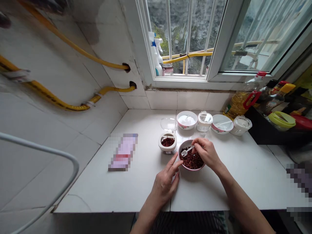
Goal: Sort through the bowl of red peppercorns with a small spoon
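The white spoon (187, 151) is pinched by the right hand (206, 153), its long axis slanted toward the left hand (166, 182), by whose fingertips the bowl's (192, 169) rim is touched.

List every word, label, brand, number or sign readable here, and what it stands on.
No text is readable.
Oil bottle: label too small.
Yellow-capped bottle: label too small and blurred.
Open container of dark red flakes: small mark on its front, too small.
Lower yellow hose: dark marks, too blurred.
Pinkish-purple item: pixelated, unreadable.
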Motion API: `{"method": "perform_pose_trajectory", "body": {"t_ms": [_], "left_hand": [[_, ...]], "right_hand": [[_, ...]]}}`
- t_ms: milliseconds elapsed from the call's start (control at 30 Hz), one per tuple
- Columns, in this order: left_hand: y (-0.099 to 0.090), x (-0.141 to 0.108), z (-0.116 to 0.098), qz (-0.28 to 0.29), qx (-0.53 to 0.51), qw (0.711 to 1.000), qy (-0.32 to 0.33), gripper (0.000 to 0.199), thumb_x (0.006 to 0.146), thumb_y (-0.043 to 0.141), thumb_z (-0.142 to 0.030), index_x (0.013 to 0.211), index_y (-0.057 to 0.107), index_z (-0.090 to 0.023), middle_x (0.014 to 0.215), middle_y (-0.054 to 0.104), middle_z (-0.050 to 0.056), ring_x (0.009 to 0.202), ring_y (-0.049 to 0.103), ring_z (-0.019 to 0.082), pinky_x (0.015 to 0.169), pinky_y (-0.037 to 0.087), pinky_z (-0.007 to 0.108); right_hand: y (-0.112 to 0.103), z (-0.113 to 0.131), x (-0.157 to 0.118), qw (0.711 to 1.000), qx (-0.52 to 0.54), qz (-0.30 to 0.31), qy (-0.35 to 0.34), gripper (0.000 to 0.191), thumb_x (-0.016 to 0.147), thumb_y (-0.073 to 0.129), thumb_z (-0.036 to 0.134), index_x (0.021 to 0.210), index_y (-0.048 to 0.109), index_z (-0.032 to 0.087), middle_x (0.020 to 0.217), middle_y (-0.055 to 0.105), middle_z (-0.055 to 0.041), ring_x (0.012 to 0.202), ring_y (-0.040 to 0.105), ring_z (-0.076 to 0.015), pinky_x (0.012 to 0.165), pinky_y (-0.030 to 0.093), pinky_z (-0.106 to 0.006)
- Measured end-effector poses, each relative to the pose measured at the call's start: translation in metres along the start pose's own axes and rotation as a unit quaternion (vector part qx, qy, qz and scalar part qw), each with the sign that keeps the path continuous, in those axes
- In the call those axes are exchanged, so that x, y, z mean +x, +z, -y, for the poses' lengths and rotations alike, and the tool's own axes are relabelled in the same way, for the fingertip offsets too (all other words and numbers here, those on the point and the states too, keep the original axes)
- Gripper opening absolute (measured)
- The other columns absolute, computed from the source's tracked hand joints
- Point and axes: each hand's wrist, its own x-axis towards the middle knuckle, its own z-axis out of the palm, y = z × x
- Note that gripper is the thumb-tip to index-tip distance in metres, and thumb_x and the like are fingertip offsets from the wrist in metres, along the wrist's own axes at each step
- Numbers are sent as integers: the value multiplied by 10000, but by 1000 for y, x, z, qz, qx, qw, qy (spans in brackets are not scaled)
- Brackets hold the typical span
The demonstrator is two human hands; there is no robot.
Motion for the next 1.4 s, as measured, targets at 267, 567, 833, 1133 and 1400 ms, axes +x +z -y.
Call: {"method": "perform_pose_trajectory", "body": {"t_ms": [267,567,833,1133,1400], "left_hand": [[0,0,-1,6,-9,1000,-7,472,931,459,-70,1371,467,-240,1516,470,172,913,732,161,806,618,301],[0,-1,1,5,6,1000,-1,482,932,461,-68,1383,455,-239,1508,481,173,938,732,169,797,616,293],[1,-1,1,0,-7,1000,2,483,927,459,-56,1376,464,-235,1514,476,166,951,728,159,796,611,271],[0,-1,1,1,-7,1000,1,461,940,455,-71,1371,466,-234,1511,475,174,953,726,163,795,617,285],[1,-1,1,-1,-10,1000,4,475,928,458,-55,1369,474,-231,1520,462,178,899,731,152,810,615,287]], "right_hand": [[-5,-1,0,985,136,7,103,144,796,500,290,753,609,206,554,661,15,547,621,-157,599,479,-268],[2,1,1,1000,-8,8,17,180,811,474,202,683,598,227,549,685,16,621,645,-188,825,474,-360],[-1,-1,0,986,124,12,106,145,795,503,293,743,610,208,558,669,7,561,628,-173,624,489,-291],[-4,-3,1,973,180,4,142,147,759,556,332,751,630,206,558,666,6,576,628,-169,643,500,-295],[3,15,7,969,224,-41,97,206,856,571,396,877,631,200,696,730,-24,674,690,-186,704,541,-323]]}}
